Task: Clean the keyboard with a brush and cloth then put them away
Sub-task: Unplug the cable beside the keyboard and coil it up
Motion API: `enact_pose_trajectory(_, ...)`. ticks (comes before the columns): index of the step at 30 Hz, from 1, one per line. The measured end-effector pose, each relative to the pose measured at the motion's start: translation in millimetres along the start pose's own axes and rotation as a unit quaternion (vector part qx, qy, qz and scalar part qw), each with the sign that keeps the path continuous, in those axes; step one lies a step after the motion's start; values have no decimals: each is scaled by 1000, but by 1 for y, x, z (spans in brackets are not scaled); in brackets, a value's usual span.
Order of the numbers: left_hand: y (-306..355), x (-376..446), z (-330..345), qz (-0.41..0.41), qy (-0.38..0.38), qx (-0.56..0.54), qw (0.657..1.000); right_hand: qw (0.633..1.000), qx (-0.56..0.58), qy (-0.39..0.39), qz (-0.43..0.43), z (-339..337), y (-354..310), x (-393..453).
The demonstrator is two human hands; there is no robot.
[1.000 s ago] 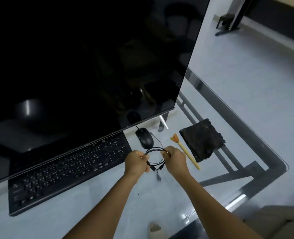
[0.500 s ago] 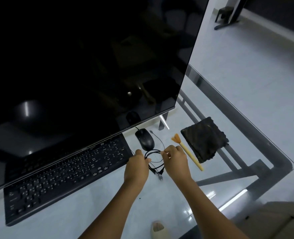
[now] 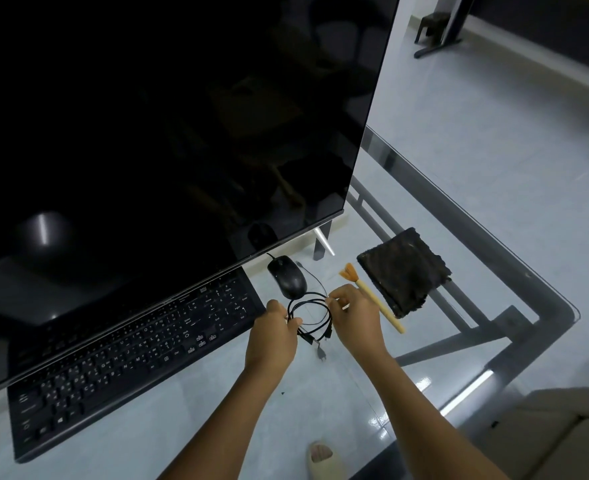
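A black keyboard [image 3: 127, 355] lies on the glass desk, partly under the monitor's lower edge. To its right my left hand [image 3: 275, 336] and my right hand [image 3: 353, 318] both pinch a coiled black cable [image 3: 308, 315], one on each side of the loop; its plugs dangle below. A small brush [image 3: 372, 296] with a pale wooden handle and orange bristles lies just right of my right hand. A dark folded cloth [image 3: 404, 271] lies beyond the brush.
A large dark monitor [image 3: 147, 133] fills the left and top. A black mouse [image 3: 288, 277] sits behind the cable. The glass desk's edge [image 3: 487, 237] runs diagonally on the right, with a sofa cushion [image 3: 545, 434] and a foot in a slipper [image 3: 324, 462] below.
The coil has been lowered a little toward the glass between my hands, which keep their hold. The view shifted slightly; brush, cloth and keyboard have not moved.
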State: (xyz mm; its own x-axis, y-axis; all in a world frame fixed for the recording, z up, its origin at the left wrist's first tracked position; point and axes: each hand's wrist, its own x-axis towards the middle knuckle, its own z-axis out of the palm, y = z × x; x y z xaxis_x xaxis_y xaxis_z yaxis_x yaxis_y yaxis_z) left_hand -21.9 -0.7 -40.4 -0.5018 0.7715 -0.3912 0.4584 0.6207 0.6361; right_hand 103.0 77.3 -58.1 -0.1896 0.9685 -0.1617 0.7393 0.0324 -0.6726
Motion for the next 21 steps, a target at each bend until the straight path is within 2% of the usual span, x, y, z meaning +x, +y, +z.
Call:
enact_pose_trajectory(7,0,4,4,-3,-6,12,1000,996,-83,-27,23,5,0,12)
enact_pose_trajectory(11,2,4,8,-10,-7,17,1000,992,-126,-26,-11,5,-4,7)
enact_pose_trajectory(21,3,1,6,-16,-2,17,1000,998,-68,-13,-9,4,1,-2)
